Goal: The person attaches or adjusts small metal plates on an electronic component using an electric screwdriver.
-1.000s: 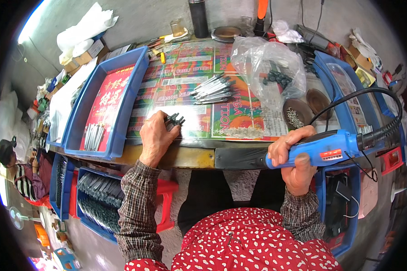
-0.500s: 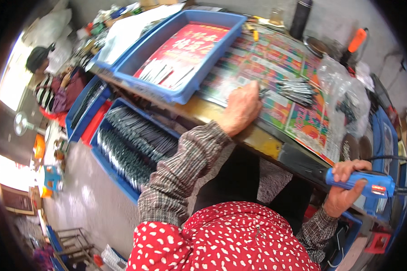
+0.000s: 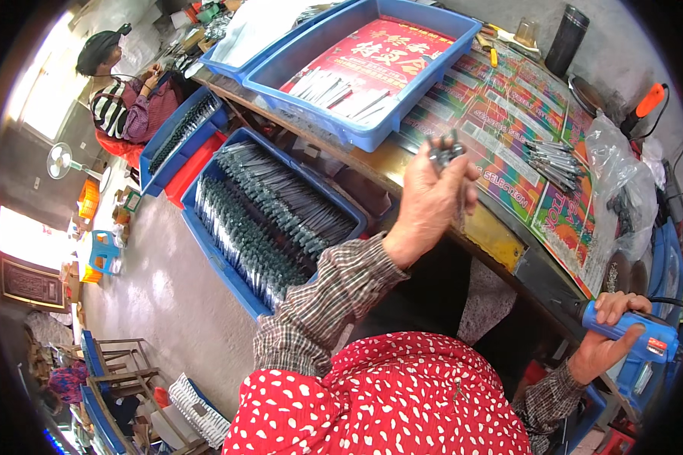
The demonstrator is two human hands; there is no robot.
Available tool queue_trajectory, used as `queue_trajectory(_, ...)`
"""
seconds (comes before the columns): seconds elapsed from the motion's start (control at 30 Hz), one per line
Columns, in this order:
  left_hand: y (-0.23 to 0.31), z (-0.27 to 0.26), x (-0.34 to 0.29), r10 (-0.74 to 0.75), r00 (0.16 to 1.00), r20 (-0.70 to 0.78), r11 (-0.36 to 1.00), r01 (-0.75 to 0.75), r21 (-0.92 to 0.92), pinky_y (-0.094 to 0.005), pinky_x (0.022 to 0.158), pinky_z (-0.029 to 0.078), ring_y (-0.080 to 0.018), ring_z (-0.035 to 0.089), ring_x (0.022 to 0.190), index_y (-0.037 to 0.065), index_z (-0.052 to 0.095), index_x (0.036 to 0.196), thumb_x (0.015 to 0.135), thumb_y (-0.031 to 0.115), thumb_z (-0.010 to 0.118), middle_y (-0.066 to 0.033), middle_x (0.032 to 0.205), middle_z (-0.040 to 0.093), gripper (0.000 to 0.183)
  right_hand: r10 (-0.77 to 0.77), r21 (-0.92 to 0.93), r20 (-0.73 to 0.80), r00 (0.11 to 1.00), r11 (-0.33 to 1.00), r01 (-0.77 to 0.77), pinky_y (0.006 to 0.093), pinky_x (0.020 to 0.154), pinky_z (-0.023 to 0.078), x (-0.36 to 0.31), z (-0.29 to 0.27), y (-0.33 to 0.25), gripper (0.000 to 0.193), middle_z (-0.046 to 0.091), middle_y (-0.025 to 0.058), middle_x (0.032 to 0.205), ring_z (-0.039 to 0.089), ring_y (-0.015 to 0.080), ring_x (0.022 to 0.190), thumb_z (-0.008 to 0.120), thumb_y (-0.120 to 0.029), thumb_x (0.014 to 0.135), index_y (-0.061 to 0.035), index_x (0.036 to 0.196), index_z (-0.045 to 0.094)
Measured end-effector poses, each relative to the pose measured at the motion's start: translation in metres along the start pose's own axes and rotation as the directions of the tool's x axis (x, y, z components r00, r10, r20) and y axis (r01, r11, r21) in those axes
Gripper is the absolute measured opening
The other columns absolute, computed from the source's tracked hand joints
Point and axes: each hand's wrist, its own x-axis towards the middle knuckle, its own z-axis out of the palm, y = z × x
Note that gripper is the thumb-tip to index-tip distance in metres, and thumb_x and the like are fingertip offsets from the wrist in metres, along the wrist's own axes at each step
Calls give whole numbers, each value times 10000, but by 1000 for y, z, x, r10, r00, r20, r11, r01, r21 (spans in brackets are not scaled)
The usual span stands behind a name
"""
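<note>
My left hand (image 3: 431,199) is raised just off the table's front edge, its fingers closed on a small dark metal piece (image 3: 448,154); the exact kind of part is hard to make out. At the right, my right hand (image 3: 609,332) wraps round a blue corded power tool (image 3: 651,343), whose dark nose points left. On the table's colourful printed sheets (image 3: 501,144) lies a pile of thin metal rods (image 3: 555,163). A blue tray (image 3: 368,136) stands left of it, holding a red printed sheet and some pale thin rods (image 3: 319,87).
Below the table at left, a blue crate (image 3: 228,292) holds rows of dark-tipped rods (image 3: 235,239). A second blue crate (image 3: 150,180) stands beyond, near a seated person (image 3: 121,102). Clear plastic bags (image 3: 618,167), an orange-handled tool (image 3: 649,100) and a black flask (image 3: 568,42) line the right side.
My left hand has lifted from the sheets near the rod pile to above the table's front edge, the metal piece now showing. My right hand still holds the power tool. The whole view has shifted.
</note>
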Motion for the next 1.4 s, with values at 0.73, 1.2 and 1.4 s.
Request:
queue_trajectory(0.73,110,-298,9,260,743,-617,965,-181,188,-449,713,516,-291,597,765,21,435,958,893,84,470,-165,859,578,97,27,-68,4,1000,997,-26,271,634,315,0,-9,5,378,364,-7,648,373,97,589,529,-433,851,-87,945,410)
queue_trajectory(1.2,100,-396,66,397,608,-688,918,-272,289,-423,685,482,-290,588,792,89,421,993,854,68,539,-154,928,565,184,17,-144,28,999,989,-13,265,619,324,2,0,0,365,376,-11,627,375,96,568,566,-404,841,-88,960,427)
queue_trajectory(1.4,95,-399,71,425,604,-674,905,-273,326,-379,689,507,-258,584,774,40,440,943,836,-6,527,-132,891,552,144,33,-125,40,999,992,-27,259,629,313,2,1,-1,364,368,-7,640,370,101,581,564,-402,842,-88,949,413)
